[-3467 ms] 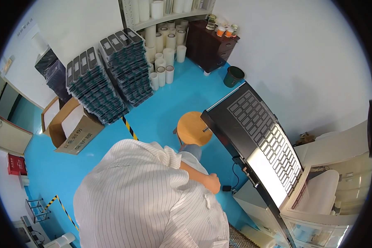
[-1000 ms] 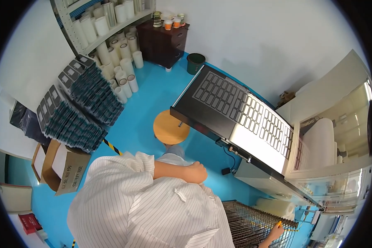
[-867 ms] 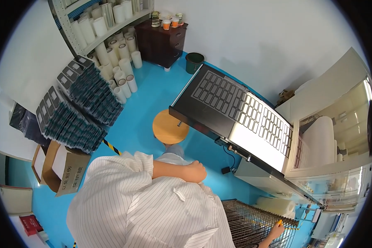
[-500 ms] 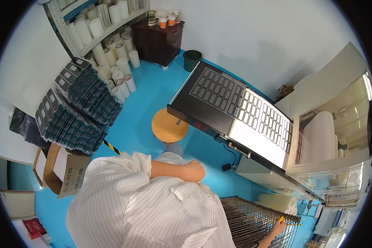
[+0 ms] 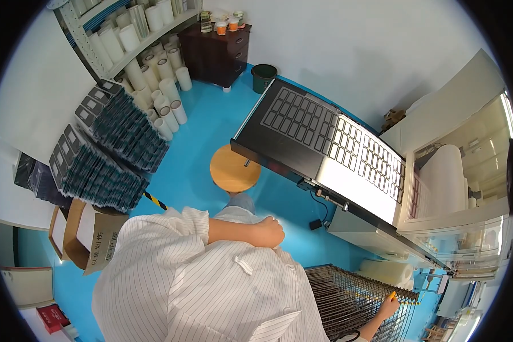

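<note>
- Machine [image 5: 347, 154]: a large unit with a dark sloping panel of small rectangular cells stands ahead of both hands, well apart from the left hand and above the right.
- Stacked dark trays [image 5: 105, 151]: two tall stacks stand far to the left of the left hand, beside white rolls [image 5: 165, 97] on the floor.
- Wire rack [image 5: 347, 302]: a dark metal mesh frame lies at the lower right, directly under the right hand. Judged from its build, it is stiff, fairly light for its size and not fragile; the thin wires give poor purchase, so the outer rim bar is the sound place to take hold.
- Round wooden stool [image 5: 235, 169]: stands on the blue floor just ahead of the left hand.
- Left hand [image 5: 268, 232]: closed into a loose fist, resting against the striped coat at the chest; it appears to hold nothing.
- Right hand [image 5: 389, 308]: fingers curled over the far top edge of the wire rack, touching a small yellow piece [image 5: 392, 296]; the picture is too small to tell how firmly it grips.
- Change: against the earliest frame, the view has swung to the right, the wire rack and right hand have come into sight, and the left hand has stayed at the chest.
</note>
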The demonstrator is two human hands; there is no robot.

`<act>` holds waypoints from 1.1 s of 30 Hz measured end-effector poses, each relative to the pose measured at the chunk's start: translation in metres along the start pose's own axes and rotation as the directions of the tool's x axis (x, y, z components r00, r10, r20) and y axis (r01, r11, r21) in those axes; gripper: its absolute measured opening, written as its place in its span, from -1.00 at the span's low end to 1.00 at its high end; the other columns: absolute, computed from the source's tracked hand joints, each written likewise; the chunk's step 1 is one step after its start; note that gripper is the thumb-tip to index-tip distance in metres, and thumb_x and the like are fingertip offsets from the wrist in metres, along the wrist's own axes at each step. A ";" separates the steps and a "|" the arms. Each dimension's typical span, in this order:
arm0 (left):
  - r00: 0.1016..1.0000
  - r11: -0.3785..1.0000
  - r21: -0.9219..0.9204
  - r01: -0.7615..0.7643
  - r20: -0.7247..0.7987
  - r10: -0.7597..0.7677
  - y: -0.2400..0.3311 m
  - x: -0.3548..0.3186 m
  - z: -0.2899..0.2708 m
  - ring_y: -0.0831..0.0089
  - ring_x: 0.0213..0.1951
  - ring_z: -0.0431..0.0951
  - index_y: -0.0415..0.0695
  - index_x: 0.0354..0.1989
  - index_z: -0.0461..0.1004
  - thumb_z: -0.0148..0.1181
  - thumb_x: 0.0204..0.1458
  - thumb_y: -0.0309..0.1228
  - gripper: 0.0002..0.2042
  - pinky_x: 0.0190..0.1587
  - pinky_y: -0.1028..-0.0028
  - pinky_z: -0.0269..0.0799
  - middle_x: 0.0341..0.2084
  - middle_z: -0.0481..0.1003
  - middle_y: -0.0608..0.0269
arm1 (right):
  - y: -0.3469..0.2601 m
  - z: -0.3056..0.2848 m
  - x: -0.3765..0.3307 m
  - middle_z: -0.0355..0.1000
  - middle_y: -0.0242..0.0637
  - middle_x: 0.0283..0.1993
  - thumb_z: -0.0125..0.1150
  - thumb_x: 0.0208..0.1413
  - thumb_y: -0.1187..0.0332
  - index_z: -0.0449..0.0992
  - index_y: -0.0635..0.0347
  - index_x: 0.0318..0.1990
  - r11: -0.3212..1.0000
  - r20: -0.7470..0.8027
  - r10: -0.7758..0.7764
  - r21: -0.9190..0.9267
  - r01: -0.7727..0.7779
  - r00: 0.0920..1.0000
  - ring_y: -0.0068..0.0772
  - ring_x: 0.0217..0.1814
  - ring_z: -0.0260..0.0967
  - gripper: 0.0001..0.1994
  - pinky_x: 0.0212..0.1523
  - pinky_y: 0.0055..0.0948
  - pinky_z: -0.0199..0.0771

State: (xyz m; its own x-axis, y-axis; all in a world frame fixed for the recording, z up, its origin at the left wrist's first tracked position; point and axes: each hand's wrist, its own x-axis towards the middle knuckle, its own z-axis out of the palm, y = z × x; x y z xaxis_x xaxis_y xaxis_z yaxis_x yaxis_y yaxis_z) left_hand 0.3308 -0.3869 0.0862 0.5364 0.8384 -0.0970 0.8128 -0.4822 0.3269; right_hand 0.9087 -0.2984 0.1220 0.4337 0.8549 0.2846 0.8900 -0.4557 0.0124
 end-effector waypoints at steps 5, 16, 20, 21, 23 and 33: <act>1.000 1.000 0.012 0.007 -0.004 -0.007 0.002 0.000 -0.001 0.23 -0.41 0.48 -0.21 -0.54 0.48 0.09 -0.24 -0.37 -0.84 -0.41 0.28 0.29 -0.51 0.48 0.06 | 0.012 0.006 0.005 0.36 -0.12 -0.47 -0.05 0.06 0.13 0.57 0.18 -0.43 0.999 0.010 -0.010 0.034 0.010 1.000 -0.12 -0.45 0.31 -0.66 -0.46 -0.19 0.25; 0.998 1.000 -0.010 0.015 0.055 -0.014 0.002 -0.003 -0.009 0.20 -0.37 0.48 -0.23 -0.52 0.48 0.08 -0.23 -0.39 -0.84 -0.36 0.27 0.30 -0.48 0.49 0.04 | 0.000 -0.005 -0.003 0.29 -0.06 -0.37 -0.08 0.11 0.04 0.56 0.20 -0.41 0.999 0.020 0.000 0.045 -0.001 1.000 -0.07 -0.39 0.29 -0.58 -0.40 -0.17 0.26; 0.998 0.999 -0.011 0.033 0.060 -0.033 0.000 -0.003 -0.007 0.19 -0.35 0.47 -0.25 -0.51 0.48 0.07 -0.21 -0.41 -0.84 -0.33 0.26 0.30 -0.47 0.49 0.02 | -0.004 -0.009 -0.003 0.29 -0.08 -0.33 -0.08 0.11 0.05 0.56 0.17 -0.38 1.000 0.024 -0.015 0.008 0.015 1.000 -0.08 -0.37 0.30 -0.61 -0.35 -0.18 0.29; 0.997 0.999 -0.020 0.046 0.063 -0.044 0.000 -0.003 -0.008 0.18 -0.35 0.47 -0.25 -0.50 0.47 0.06 -0.21 -0.41 -0.84 -0.33 0.26 0.30 -0.47 0.48 0.01 | -0.007 -0.011 -0.005 0.29 -0.08 -0.33 -0.08 0.11 0.05 0.56 0.17 -0.38 1.000 0.025 -0.004 0.004 0.004 1.000 -0.08 -0.37 0.30 -0.61 -0.35 -0.18 0.29; 0.996 1.000 -0.009 0.029 0.084 -0.028 -0.002 -0.003 -0.012 0.19 -0.37 0.47 -0.26 -0.44 0.44 0.06 -0.18 -0.42 -0.83 -0.35 0.26 0.32 -0.48 0.46 0.04 | -0.011 -0.015 -0.006 0.32 -0.09 -0.30 0.01 0.03 0.09 0.56 0.13 -0.36 0.999 0.027 0.011 0.035 -0.012 1.000 -0.08 -0.30 0.33 -0.68 -0.29 -0.18 0.32; 0.983 0.998 0.000 0.060 0.173 -0.059 -0.003 0.006 -0.008 0.18 -0.30 0.46 -0.26 -0.32 0.42 0.07 -0.16 -0.41 -0.77 -0.28 0.27 0.34 -0.41 0.43 0.04 | -0.009 -0.015 -0.003 0.29 -0.09 -0.31 0.05 0.00 0.12 0.52 0.16 -0.26 0.998 0.064 0.036 0.040 -0.038 0.997 -0.09 -0.33 0.31 -0.69 -0.32 -0.20 0.30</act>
State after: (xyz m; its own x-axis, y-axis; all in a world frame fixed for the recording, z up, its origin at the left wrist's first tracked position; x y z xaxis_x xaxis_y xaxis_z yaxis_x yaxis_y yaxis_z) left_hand 0.3299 -0.3786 0.0921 0.5184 0.8088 -0.2776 0.8437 -0.4307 0.3205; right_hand 0.8970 -0.3002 0.1352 0.4733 0.8523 0.2225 0.8777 -0.4777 -0.0370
